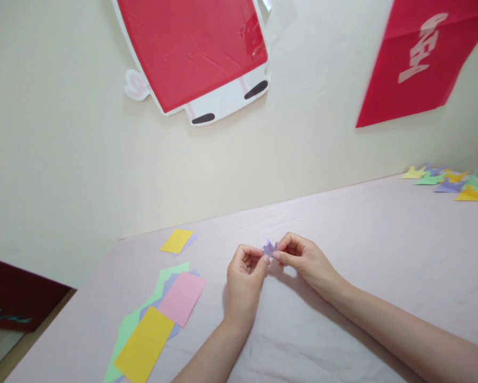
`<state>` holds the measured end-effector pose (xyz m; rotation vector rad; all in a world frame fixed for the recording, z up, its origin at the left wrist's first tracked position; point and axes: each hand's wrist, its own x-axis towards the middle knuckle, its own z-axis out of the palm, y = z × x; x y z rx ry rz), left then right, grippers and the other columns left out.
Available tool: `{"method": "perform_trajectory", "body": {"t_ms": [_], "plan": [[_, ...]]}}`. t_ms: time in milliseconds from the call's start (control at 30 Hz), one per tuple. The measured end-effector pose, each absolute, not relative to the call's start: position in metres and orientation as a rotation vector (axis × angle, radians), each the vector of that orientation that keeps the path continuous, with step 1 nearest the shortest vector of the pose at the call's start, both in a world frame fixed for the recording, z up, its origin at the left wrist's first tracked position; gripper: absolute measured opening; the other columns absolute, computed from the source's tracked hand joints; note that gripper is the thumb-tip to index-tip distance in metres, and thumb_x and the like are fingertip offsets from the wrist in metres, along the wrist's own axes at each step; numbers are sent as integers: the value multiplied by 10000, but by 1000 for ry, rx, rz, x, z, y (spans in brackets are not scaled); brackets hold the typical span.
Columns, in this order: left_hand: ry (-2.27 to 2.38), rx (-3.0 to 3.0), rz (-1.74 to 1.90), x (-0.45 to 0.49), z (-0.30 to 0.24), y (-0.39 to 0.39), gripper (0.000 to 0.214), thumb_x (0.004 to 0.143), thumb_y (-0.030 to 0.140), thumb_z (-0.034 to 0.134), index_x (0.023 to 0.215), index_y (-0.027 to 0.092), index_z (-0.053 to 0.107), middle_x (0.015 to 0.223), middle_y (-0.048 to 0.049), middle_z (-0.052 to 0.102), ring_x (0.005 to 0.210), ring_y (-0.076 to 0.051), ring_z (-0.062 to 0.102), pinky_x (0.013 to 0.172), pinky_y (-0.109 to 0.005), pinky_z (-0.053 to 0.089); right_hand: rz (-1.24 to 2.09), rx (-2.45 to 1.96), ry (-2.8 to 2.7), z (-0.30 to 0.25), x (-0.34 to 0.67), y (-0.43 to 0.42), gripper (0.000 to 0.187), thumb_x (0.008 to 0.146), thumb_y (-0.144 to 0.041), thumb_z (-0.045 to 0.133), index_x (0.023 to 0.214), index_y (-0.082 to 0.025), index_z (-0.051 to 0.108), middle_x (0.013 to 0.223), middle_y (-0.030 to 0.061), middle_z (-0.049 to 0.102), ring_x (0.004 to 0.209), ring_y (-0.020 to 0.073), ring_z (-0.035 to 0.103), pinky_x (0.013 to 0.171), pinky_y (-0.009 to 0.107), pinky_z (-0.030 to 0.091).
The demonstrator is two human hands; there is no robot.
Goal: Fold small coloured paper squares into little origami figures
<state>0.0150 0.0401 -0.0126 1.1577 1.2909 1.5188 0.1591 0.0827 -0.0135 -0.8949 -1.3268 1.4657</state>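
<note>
A small purple folded paper piece [269,248], with several pointed tips sticking up, is held just above the cloth-covered surface. My left hand [246,271] pinches its left side between thumb and fingers. On the other side, my right hand [302,255] grips the same origami piece between thumb and forefinger. Both hands are closed, and their fingertips almost meet at the paper. Its lower edge is partly covered by the thumbs.
Yellow [144,343] and pink [182,298] paper sheets overlap green and purple ones at left. Behind them lies a smaller yellow sheet [177,241]. Several folded paper pieces [449,185] stand at far right by the wall [302,159], which carries red decorations [199,48].
</note>
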Motion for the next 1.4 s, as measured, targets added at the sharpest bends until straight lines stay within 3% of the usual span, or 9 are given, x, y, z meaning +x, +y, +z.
{"method": "perform_trajectory", "body": {"t_ms": [300,467,600,700,867,1400], "plan": [[1317,1175,1496,12,-11,39,236,741,225,707,854,203,501,767,25,595,723,-129,603,685,-233,482,1538,-827,-1279,-14,156,82,400,687,-383,786,967,-205,563,711,-46,599,663,137,575,647,269,438],[1349,1301,1414,11,-10,36,197,793,238,679,890,206,510,791,15,610,756,-138,610,728,-251,479,1512,-826,-1390,-12,156,81,275,737,-424,737,793,-186,610,725,-10,624,696,154,566,685,290,432],[1413,1395,1355,10,-12,36,181,824,252,641,950,204,521,813,8,610,769,-144,602,712,-249,462,1536,-845,-1333,-12,157,81,291,697,-423,758,680,-182,595,666,-21,597,660,143,530,668,283,414],[1418,1465,1255,10,-11,37,155,850,310,616,935,188,571,826,-7,623,757,-153,587,668,-245,446,1538,-863,-1332,-12,158,82,300,676,-431,761,675,-178,599,673,-17,597,670,147,526,679,287,410],[1408,1510,1194,11,-6,36,202,864,342,598,753,174,607,734,3,614,705,-148,551,647,-239,406,1546,-855,-1349,-12,158,83,303,673,-442,752,674,-181,599,691,-9,597,689,155,522,697,293,410],[1318,1465,1139,13,-7,38,262,870,400,563,744,170,571,691,16,564,681,-140,505,646,-237,394,1593,-850,-1228,-8,158,83,250,665,-381,775,649,-176,633,635,-21,617,632,139,528,659,283,406]]}}
